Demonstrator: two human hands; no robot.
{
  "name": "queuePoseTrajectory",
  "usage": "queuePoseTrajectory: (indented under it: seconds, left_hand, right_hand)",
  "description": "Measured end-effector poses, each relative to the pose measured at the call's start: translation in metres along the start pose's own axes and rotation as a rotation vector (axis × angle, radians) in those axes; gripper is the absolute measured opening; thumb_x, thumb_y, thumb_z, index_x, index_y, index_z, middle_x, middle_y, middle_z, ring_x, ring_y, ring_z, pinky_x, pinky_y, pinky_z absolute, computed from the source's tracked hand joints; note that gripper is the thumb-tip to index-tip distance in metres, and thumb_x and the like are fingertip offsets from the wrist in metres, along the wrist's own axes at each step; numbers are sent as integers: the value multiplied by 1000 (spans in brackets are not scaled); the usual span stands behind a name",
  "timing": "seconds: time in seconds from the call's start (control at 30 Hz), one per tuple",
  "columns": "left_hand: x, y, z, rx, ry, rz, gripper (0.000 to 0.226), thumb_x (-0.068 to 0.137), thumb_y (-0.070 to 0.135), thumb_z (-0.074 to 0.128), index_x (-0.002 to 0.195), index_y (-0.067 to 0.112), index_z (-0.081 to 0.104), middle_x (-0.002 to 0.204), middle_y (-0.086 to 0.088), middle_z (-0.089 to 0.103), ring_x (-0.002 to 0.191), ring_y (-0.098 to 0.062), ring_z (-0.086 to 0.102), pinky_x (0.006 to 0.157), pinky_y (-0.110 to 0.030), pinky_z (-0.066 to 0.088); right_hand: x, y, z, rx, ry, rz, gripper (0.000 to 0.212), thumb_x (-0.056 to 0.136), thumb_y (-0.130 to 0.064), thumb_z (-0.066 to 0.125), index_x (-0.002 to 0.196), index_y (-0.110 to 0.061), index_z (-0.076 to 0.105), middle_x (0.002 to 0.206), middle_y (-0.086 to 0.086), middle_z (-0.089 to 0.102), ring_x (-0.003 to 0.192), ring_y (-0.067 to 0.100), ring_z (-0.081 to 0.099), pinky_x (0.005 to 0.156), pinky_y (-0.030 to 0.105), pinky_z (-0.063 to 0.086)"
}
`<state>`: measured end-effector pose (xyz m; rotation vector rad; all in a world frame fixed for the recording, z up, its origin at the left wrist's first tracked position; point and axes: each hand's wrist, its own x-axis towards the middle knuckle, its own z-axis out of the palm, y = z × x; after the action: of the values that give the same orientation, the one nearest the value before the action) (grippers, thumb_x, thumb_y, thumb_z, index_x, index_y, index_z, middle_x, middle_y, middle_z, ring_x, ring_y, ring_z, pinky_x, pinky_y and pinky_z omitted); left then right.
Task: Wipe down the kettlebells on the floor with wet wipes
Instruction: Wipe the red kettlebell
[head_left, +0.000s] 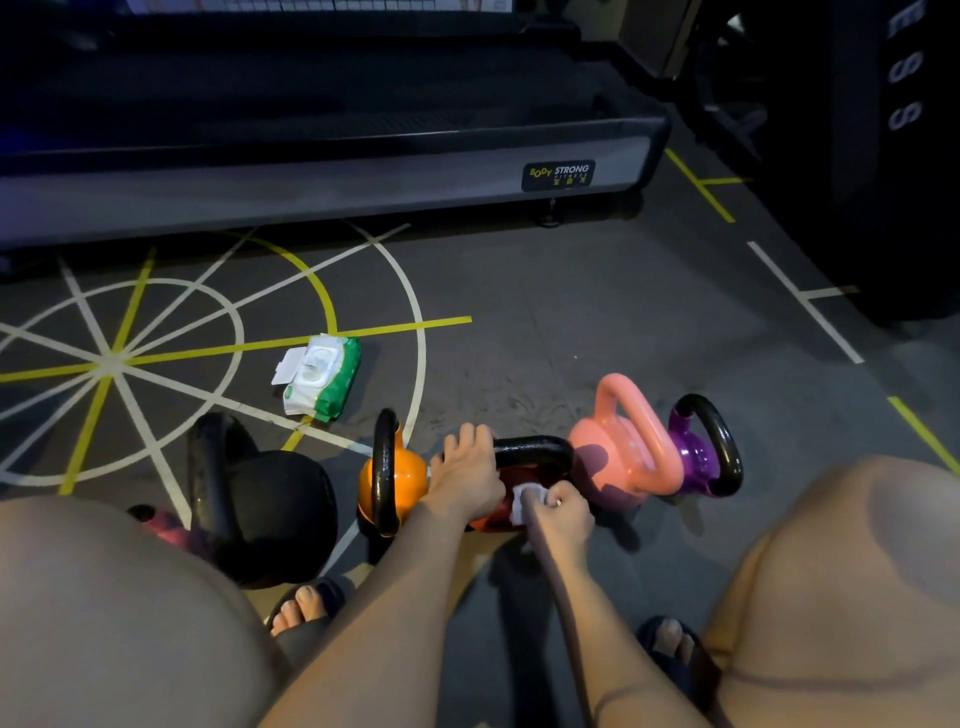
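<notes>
While a person crouched over a row of kettlebells, two bare knees filled the lower corners of the view, the left knee and the right knee, with toes in dark sandals showing between them. Just ahead, the left hand was curled round the black handle of the red kettlebell, which stood on the grey floor in the middle of the row. The right hand pinched a folded white wipe and held it against the near side of that kettlebell's red body. Touching it on the left stood the orange kettlebell with a black handle, and further left the large black kettlebell, partly hidden by the left knee. To the right stood the pink kettlebell, and just beside it the purple kettlebell with a black handle. Beyond the row, the green-and-white pack of wet wipes lay on the floor with its lid flipped open, on the white and yellow lines of a painted wheel pattern. Farthest off, the dark base of a treadmill ran across the top of the scene, bearing a "BODY STRONG" label.
</notes>
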<state>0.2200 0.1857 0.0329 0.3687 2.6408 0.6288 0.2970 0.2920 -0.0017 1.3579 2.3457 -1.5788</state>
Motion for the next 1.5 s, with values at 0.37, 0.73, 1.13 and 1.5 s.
queuePoseTrajectory:
  seconds: [0.37, 0.73, 1.13, 1.5]
  left_hand:
    - [-3, 1, -3, -4, -42, -4, 44, 92, 19, 55, 134, 25, 40, 131, 0, 38, 129, -26, 35, 111, -48, 32]
    - [-31, -4, 8, 25, 0, -3, 50, 95, 21, 56, 140, 24, 35, 135, -1, 39, 132, -23, 36, 111, -41, 34]
    - [-36, -4, 9, -13, -7, -29, 55, 94, 14, 53, 143, 27, 32, 137, 1, 36, 132, -23, 34, 115, -43, 30]
    - [-20, -4, 3, -42, -22, -29, 53, 92, 13, 53, 140, 27, 36, 134, 0, 37, 130, -24, 35, 113, -44, 31]
  right_hand:
    - [3, -3, 6, 779, -151, 378, 23, 91, 5, 61, 111, 0, 71, 87, 11, 74, 73, 21, 69, 78, 32, 57]
    - [6, -14, 15, 1114, -194, 657, 31, 107, -5, 30, 122, -3, 58, 137, 19, 55, 128, 25, 53, 108, 28, 39]
    - [14, -26, -5, 1280, -103, 661, 39, 101, 3, 29, 133, -2, 51, 151, 13, 44, 141, 25, 42, 114, 44, 34]
    - [11, -23, -5, 1112, -185, 496, 30, 106, -3, 34, 129, 6, 51, 145, 16, 49, 139, 29, 44, 105, 32, 44]
